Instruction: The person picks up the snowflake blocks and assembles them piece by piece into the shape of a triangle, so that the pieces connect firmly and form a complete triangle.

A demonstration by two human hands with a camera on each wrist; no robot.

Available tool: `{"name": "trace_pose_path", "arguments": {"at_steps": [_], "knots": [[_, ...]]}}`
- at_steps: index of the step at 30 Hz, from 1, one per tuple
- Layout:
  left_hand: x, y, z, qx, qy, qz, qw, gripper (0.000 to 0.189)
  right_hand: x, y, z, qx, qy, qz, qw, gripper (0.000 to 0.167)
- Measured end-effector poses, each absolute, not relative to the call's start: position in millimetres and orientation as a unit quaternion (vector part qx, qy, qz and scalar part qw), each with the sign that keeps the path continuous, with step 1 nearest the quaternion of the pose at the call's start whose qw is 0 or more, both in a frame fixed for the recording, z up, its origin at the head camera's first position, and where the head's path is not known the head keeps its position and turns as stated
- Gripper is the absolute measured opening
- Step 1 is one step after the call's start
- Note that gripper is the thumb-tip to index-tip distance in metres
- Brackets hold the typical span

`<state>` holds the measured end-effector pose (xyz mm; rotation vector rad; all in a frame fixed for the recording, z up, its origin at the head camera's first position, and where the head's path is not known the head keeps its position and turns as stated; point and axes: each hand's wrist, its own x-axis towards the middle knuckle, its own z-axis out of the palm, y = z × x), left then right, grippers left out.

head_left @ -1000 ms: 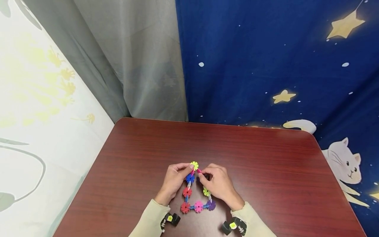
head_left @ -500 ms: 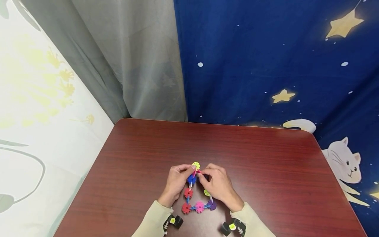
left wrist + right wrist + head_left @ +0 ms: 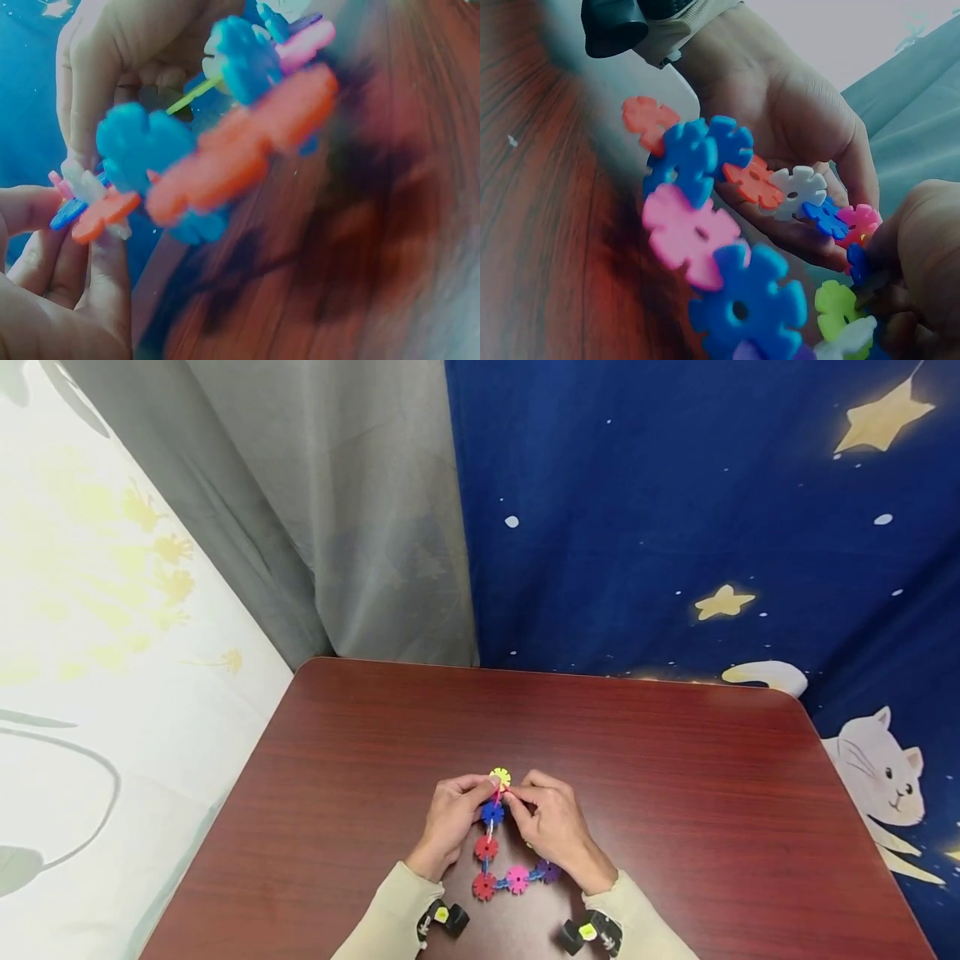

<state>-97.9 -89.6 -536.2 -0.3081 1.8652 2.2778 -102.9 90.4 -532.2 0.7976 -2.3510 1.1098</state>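
A chain of notched, flower-shaped interlocking plastic discs hangs between the two hands in a loop. My left hand (image 3: 450, 820) pinches its upper end at a yellow disc (image 3: 500, 774), with a magenta disc (image 3: 860, 222) just below. My right hand (image 3: 557, 823) pinches the chain's other end close beside it; a dark blue disc (image 3: 856, 262) shows at those fingertips. Down the left side come a blue disc (image 3: 492, 812) and a red disc (image 3: 486, 847). Along the bottom are a second red disc, a pink disc (image 3: 517, 880) and a purple disc (image 3: 550, 870). The right hand hides most of the right side.
The hands work over the near part of a dark red wooden table (image 3: 360, 735). Behind it hang a grey curtain (image 3: 390, 527) and a blue star-patterned curtain (image 3: 600, 527). A black camera (image 3: 453, 920) is strapped to each wrist.
The left hand and the chain's left side have shifted slightly right, bringing the fingertips of both hands closer. The yellow-green disc under the right hand is now almost covered.
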Motion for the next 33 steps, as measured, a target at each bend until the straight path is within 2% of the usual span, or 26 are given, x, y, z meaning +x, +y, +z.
{"name": "trace_pose_path", "arguments": {"at_steps": [6, 12, 18, 26, 33], "knots": [[-96.0, -94.2, -537.1, -0.078, 0.639, 0.756, 0.118, 0.037, -101.7, 94.4, -531.2, 0.274, -0.858, 0.393, 0.187, 0.006], [-90.4, -97.9, -538.0, -0.043, 0.662, 0.736, 0.138, 0.044, -102.8, 101.3, -529.4, 0.247, -0.864, 0.394, 0.193, 0.013], [-87.6, -99.8, -539.7, -0.003, 0.694, 0.708, 0.130, 0.040, -106.3, 110.4, -528.2, 0.220, -0.876, 0.391, 0.177, 0.015], [-90.1, -100.8, -541.8, 0.031, 0.757, 0.645, 0.099, 0.031, -109.0, 118.1, -533.4, 0.191, -0.883, 0.410, 0.125, 0.017], [-93.6, -101.6, -541.3, -0.001, 0.745, 0.658, 0.114, 0.024, -110.8, 126.2, -538.9, 0.166, -0.866, 0.471, 0.031, 0.016]]}}
